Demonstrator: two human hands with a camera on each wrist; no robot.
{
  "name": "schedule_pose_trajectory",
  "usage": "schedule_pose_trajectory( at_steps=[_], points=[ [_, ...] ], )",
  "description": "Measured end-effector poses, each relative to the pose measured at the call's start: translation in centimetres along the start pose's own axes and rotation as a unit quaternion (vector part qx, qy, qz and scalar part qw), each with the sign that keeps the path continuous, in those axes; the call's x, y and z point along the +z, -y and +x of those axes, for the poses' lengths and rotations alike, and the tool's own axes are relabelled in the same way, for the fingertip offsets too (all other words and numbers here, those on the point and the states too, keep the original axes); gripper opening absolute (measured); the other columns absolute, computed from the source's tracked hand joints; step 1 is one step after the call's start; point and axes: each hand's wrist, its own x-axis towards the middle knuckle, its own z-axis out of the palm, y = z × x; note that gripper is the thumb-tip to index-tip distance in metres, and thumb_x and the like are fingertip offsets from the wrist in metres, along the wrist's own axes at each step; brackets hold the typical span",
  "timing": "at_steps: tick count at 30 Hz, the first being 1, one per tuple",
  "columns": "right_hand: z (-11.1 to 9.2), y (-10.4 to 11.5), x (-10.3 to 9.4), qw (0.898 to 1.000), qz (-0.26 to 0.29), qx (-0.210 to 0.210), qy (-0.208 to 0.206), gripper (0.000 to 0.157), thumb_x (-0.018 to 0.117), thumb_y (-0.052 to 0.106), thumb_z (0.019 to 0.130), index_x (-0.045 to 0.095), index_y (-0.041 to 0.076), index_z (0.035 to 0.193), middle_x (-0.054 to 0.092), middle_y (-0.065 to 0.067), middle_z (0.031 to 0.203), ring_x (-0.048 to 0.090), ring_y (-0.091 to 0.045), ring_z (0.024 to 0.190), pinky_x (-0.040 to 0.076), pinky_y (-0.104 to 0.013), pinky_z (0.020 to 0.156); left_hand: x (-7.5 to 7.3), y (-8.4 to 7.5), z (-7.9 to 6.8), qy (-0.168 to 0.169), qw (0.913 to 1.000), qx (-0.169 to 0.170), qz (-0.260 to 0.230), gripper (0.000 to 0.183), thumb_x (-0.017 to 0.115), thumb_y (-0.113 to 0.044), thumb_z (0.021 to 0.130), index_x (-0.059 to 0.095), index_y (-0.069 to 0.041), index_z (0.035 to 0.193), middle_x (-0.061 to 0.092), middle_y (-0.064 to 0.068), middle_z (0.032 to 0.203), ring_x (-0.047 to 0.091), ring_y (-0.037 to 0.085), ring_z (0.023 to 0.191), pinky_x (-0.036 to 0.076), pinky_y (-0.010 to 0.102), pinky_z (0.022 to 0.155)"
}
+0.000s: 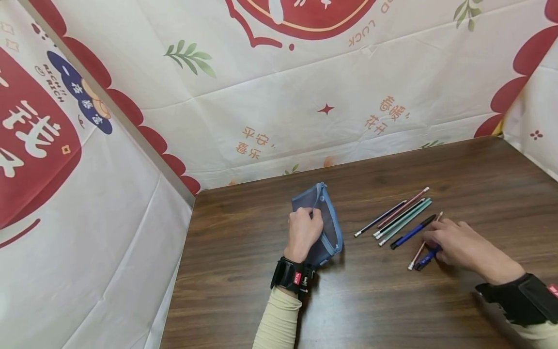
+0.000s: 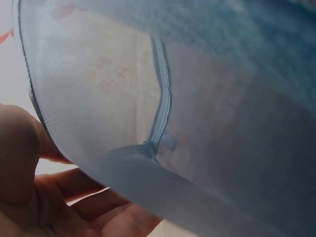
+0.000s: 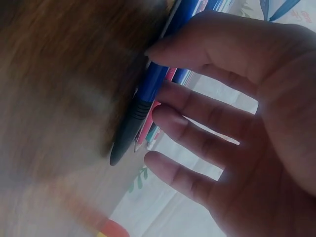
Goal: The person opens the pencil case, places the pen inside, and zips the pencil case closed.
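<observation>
My left hand (image 1: 303, 232) grips the edge of a blue see-through mesh pencil pouch (image 1: 332, 228), which is tilted up off the table. Through the mesh, the left wrist view shows a pale blue zipper (image 2: 162, 94). At the right, my right hand (image 1: 462, 245) pinches a blue pen (image 3: 152, 81) with a black ribbed grip between thumb and index finger, the other fingers spread. In the head view that pen is partly hidden under the fingers. A red pencil (image 1: 417, 255) lies beside it, and a second blue pen (image 1: 411, 233) is just left of the hand.
Between the hands lie several pencils: a dark blue one (image 1: 380, 219), a red one (image 1: 403, 208) and green ones (image 1: 405, 222). The brown wooden table (image 1: 226, 271) meets a white printed cloth (image 1: 279, 97) at the back, and another cloth panel (image 1: 104, 218) at the left.
</observation>
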Motion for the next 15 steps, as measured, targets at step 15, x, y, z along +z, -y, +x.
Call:
schedule_pose_trajectory(
  at_steps=[15],
  points=[
    [0.8,1.0,-1.8,0.999,0.034,-0.022,-0.024,0.027,0.078,0.009,0.063,0.057,0.016,0.077,0.054,0.006,0.068,0.044,-0.008,0.057,0.039,-0.032,0.047,-0.2,-0.3,0.0,-0.006,0.9997,-0.009,-0.021,0.042,0.044,-0.022,0.094,0.047,-0.014,0.053,0.038,-0.002,0.043,0.048,0.012,0.037,0.039,0.023,0.037]
  ],
)
